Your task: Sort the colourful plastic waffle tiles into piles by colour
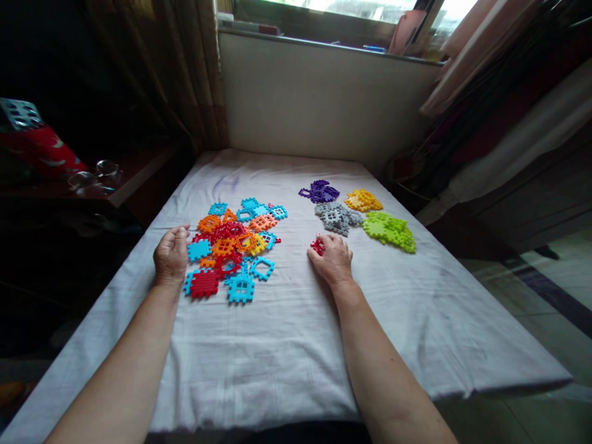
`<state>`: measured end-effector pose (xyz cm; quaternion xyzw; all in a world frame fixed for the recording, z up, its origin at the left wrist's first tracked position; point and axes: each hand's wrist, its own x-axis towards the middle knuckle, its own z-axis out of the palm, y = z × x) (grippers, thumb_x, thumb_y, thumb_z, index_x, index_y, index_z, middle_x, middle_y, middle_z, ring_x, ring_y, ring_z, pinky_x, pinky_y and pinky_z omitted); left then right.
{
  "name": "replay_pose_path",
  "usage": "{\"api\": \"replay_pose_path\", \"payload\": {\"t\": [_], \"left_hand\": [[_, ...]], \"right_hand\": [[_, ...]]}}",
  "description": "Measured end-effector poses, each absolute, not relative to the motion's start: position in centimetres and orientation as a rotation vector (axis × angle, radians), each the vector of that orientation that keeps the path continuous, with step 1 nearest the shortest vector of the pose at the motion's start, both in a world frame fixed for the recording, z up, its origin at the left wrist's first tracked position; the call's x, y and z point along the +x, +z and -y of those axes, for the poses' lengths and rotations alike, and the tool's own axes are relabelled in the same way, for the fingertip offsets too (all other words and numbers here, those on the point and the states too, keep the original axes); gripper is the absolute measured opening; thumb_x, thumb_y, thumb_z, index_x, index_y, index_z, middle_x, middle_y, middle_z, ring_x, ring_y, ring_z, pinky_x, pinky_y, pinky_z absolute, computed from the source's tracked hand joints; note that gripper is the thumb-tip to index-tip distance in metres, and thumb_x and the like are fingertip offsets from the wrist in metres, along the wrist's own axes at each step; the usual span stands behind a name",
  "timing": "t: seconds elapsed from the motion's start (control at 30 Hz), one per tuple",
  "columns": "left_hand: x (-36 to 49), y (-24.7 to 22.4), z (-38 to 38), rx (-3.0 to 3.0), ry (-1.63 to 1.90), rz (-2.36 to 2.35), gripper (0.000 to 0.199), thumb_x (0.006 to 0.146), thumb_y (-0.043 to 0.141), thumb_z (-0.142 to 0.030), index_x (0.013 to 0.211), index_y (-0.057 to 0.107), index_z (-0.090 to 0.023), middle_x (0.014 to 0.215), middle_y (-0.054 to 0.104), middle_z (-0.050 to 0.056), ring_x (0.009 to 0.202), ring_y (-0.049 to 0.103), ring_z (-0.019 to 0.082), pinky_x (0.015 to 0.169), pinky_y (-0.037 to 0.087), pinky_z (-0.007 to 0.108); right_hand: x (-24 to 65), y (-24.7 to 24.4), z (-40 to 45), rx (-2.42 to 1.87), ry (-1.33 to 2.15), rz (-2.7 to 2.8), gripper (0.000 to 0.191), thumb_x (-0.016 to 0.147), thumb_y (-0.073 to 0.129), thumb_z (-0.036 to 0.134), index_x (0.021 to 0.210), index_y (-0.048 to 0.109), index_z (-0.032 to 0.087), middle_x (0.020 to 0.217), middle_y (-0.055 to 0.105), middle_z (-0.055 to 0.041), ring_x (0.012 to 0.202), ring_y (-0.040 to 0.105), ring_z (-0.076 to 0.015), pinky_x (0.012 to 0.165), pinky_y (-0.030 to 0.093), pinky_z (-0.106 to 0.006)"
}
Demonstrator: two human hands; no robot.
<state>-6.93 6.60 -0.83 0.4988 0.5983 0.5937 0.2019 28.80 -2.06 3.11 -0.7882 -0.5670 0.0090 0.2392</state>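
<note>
On the right of the mixed pile, my right hand (332, 256) is closed around a small red building tile (318, 245), low over the sheet. My left hand (171, 254) is at the pile's left edge with its fingers curled in; whether anything is inside them is hidden. Between the hands lies the loose pile of plastic interlocking tiles: a blue tile (199, 250), a solid red tile (204, 284), a blue window tile (240, 288), an orange tile (224, 248) and several others, some overlapping.
Beyond my right hand are single-colour heaps: purple tiles (324, 192), grey tiles (333, 216), yellow tiles (363, 200) and green tiles (389, 230). A wrinkled white sheet (287, 364) covers the table. Eyeglasses (95, 177) rest on a dark side surface at left.
</note>
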Motion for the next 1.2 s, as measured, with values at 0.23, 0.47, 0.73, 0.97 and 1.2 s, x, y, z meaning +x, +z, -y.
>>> {"api": "replay_pose_path", "payload": {"t": [0.23, 0.47, 0.73, 0.97, 1.2], "left_hand": [[-6.4, -0.4, -6.6, 1.338, 1.686, -1.663, 0.047, 0.082, 0.054, -0.057, 0.101, 0.071, -0.017, 0.087, 0.069, 0.005, 0.072, 0.062, 0.014, 0.064, 0.051, 0.025], [-6.3, -0.4, -6.6, 1.367, 1.676, -1.679, 0.046, 0.086, 0.051, -0.057, 0.100, 0.070, -0.018, 0.082, 0.068, 0.004, 0.073, 0.063, 0.015, 0.064, 0.051, 0.025], [-6.3, -0.4, -6.5, 1.379, 1.642, -1.702, 0.048, 0.086, 0.049, -0.058, 0.101, 0.070, -0.017, 0.076, 0.065, 0.002, 0.068, 0.060, 0.014, 0.064, 0.049, 0.024], [-6.1, 0.0, -6.3, 1.397, 1.644, -1.701, 0.049, 0.084, 0.050, -0.058, 0.100, 0.070, -0.018, 0.076, 0.065, 0.003, 0.073, 0.062, 0.016, 0.066, 0.050, 0.025], [-6.5, -0.6, -6.6, 1.393, 1.650, -1.704, 0.048, 0.085, 0.051, -0.060, 0.103, 0.070, -0.019, 0.088, 0.070, 0.005, 0.080, 0.065, 0.017, 0.070, 0.053, 0.027]], "right_hand": [[22.1, 4.3, 1.9, -1.729, 0.084, 1.984, 0.019, 0.093, 0.058, 0.030, 0.102, 0.074, 0.025, 0.113, 0.072, -0.0061, 0.109, 0.060, -0.0224, 0.095, 0.038, -0.036], [14.7, 5.6, 2.3, -1.805, 0.157, 2.218, 0.032, 0.097, 0.051, 0.048, 0.104, 0.069, 0.023, 0.103, 0.074, -0.0085, 0.100, 0.063, -0.0240, 0.090, 0.039, -0.037], [13.2, 5.4, 1.9, -1.886, 0.207, 2.196, 0.026, 0.094, 0.050, 0.040, 0.109, 0.064, 0.023, 0.106, 0.074, -0.0084, 0.099, 0.065, -0.0241, 0.085, 0.040, -0.038], [12.9, 6.0, 1.4, -1.926, 0.269, 2.141, 0.026, 0.092, 0.051, 0.037, 0.108, 0.065, 0.021, 0.102, 0.074, -0.0107, 0.096, 0.067, -0.0250, 0.084, 0.042, -0.039], [17.2, 5.8, 1.1, -1.813, 0.301, 1.913, 0.025, 0.089, 0.056, 0.031, 0.111, 0.069, 0.029, 0.102, 0.076, 0.0000, 0.097, 0.067, -0.0187, 0.085, 0.045, -0.031]]}}
